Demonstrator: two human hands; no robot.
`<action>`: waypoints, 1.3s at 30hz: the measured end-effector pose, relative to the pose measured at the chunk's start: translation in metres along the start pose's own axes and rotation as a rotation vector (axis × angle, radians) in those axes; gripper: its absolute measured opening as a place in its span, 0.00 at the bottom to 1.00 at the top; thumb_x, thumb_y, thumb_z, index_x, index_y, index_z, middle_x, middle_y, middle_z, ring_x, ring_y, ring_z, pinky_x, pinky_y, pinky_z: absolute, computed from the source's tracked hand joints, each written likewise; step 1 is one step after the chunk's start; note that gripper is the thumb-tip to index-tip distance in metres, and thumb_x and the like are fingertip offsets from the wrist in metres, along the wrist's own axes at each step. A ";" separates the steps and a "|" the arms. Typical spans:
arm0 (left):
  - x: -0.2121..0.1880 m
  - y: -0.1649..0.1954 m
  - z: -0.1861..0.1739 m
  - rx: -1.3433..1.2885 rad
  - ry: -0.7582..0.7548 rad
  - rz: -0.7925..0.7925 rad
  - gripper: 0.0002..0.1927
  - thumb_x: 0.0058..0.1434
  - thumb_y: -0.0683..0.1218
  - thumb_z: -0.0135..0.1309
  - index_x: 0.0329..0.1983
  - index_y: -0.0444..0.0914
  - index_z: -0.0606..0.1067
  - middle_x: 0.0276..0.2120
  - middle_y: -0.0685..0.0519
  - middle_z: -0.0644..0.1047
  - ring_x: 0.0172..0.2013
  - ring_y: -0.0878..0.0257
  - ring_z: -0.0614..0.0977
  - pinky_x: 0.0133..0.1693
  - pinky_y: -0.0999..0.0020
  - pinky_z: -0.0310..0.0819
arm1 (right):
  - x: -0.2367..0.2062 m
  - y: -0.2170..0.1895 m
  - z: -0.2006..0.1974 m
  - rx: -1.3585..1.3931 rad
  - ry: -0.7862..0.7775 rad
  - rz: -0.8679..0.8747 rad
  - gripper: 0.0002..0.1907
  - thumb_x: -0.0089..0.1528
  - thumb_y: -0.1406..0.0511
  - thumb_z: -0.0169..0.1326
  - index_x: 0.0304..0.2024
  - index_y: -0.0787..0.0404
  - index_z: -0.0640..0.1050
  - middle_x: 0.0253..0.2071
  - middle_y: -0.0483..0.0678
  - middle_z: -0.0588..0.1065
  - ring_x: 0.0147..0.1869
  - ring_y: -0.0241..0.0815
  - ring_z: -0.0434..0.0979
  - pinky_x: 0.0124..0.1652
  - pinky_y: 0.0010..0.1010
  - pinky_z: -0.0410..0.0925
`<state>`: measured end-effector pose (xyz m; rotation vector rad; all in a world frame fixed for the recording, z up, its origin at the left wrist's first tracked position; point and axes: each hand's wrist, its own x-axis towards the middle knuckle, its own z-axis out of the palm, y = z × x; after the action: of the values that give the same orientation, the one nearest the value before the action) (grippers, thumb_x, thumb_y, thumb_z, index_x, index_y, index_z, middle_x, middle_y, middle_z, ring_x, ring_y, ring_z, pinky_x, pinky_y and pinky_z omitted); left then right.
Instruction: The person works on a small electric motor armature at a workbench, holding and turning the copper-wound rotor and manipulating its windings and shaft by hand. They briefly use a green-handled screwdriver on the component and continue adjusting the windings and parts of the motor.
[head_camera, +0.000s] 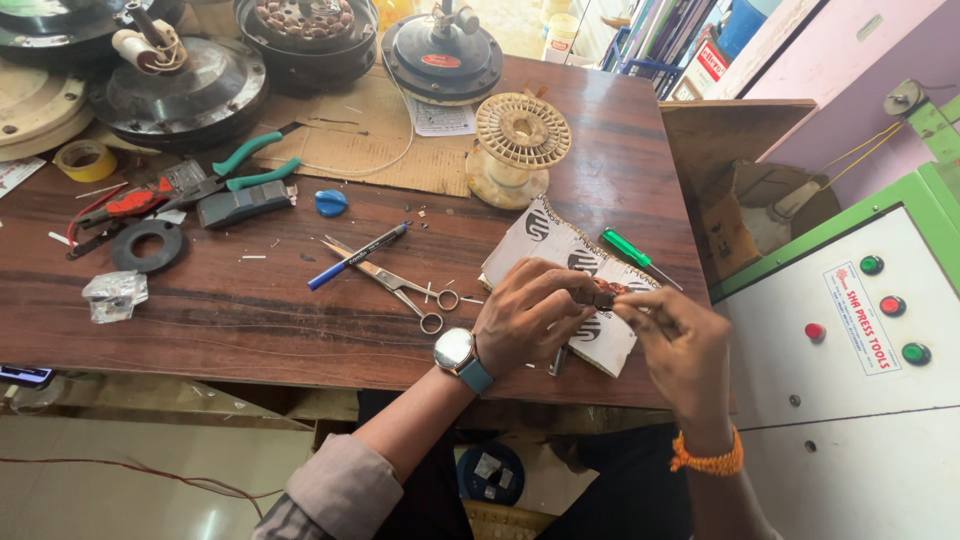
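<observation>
Both hands (600, 320) near table edge (300, 372)

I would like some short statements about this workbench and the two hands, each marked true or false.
1. Both hands hold a small brown part between them. True.
2. The wristwatch is on the right hand. False: it is on the left hand; the right hand has an orange band.
3. The scissors lie on the wooden table. True.
4. The screwdriver has a red handle. False: the handle is green.
5. The pen is held in the left fingers. False: it lies on the table.
</observation>
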<state>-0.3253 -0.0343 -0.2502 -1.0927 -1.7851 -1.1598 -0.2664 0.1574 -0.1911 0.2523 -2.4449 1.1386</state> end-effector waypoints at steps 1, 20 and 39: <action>0.000 0.000 0.000 -0.004 0.001 -0.008 0.11 0.62 0.44 0.63 0.35 0.40 0.71 0.50 0.55 0.78 0.48 0.59 0.79 0.50 0.61 0.74 | 0.007 -0.001 0.000 -0.023 -0.009 0.038 0.07 0.62 0.67 0.63 0.41 0.64 0.83 0.26 0.44 0.77 0.30 0.26 0.71 0.30 0.21 0.64; 0.000 0.005 -0.003 -0.067 -0.153 -0.203 0.34 0.62 0.44 0.59 0.71 0.44 0.64 0.46 0.57 0.79 0.43 0.59 0.75 0.53 0.61 0.72 | 0.067 0.003 0.011 -0.026 -0.293 0.200 0.06 0.62 0.69 0.58 0.41 0.64 0.83 0.29 0.44 0.82 0.34 0.28 0.83 0.34 0.22 0.75; -0.002 -0.003 -0.003 -0.043 -0.138 -0.145 0.18 0.60 0.49 0.62 0.55 0.49 0.77 0.46 0.53 0.72 0.47 0.55 0.73 0.53 0.58 0.71 | 0.058 0.011 0.013 -0.023 -0.115 0.154 0.08 0.59 0.67 0.65 0.40 0.63 0.84 0.17 0.35 0.59 0.23 0.23 0.56 0.22 0.24 0.54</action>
<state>-0.3273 -0.0382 -0.2518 -1.1065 -1.9821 -1.2398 -0.3252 0.1555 -0.1798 0.1268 -2.6152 1.1884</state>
